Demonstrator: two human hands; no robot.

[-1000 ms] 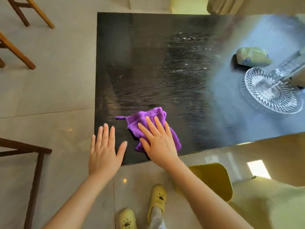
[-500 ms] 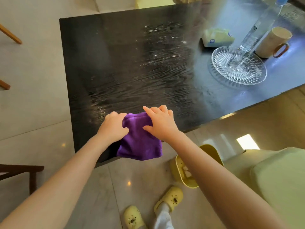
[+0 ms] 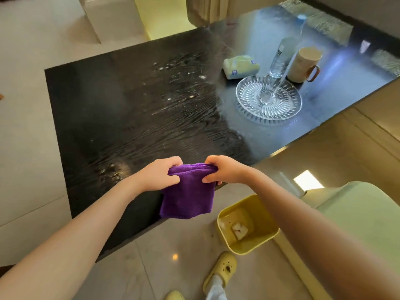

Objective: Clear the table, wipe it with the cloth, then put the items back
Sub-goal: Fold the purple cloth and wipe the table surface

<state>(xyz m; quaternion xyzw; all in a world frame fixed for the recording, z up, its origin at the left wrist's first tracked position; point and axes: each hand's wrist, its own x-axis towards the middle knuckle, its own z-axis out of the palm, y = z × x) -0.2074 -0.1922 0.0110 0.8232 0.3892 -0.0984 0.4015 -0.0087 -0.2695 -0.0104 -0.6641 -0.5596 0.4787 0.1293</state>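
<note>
Two bare hands hold up a purple fuzzy cloth [image 3: 187,191] at the near edge of the shiny black table [image 3: 108,94]. The left hand [image 3: 159,175] pinches the cloth's top edge at one end, with its fingers curled around the fabric. The right hand [image 3: 223,171] pinches the same top edge at the other end, thumb in front. The top edge is bunched between the two hands, which are close together. The rest of the cloth hangs down flat in front of the table's near edge.

Small white specks [image 3: 173,83] lie on the middle of the table.

At the right end of the table sits a round clear glass plate [image 3: 268,98] with ridges. At the plate's far rim stands a clear plastic bottle with a blue cap [image 3: 281,59]. I cannot tell if it stands on the plate or just behind it. A cream mug with a brown handle [image 3: 303,63] is just beside the bottle, farther toward the table's right end. A small pale yellow tissue pack [image 3: 241,67] lies near the plate's far side, toward the middle of the table.

On the pale floor [image 3: 26,148] by the table's near edge is a yellow plastic bin [image 3: 246,224] with bits of paper inside. Yellow rubber shoes [image 3: 220,271] are on the floor too. A pale green seat [image 3: 357,213] is beside the bin, away from the table.
</note>
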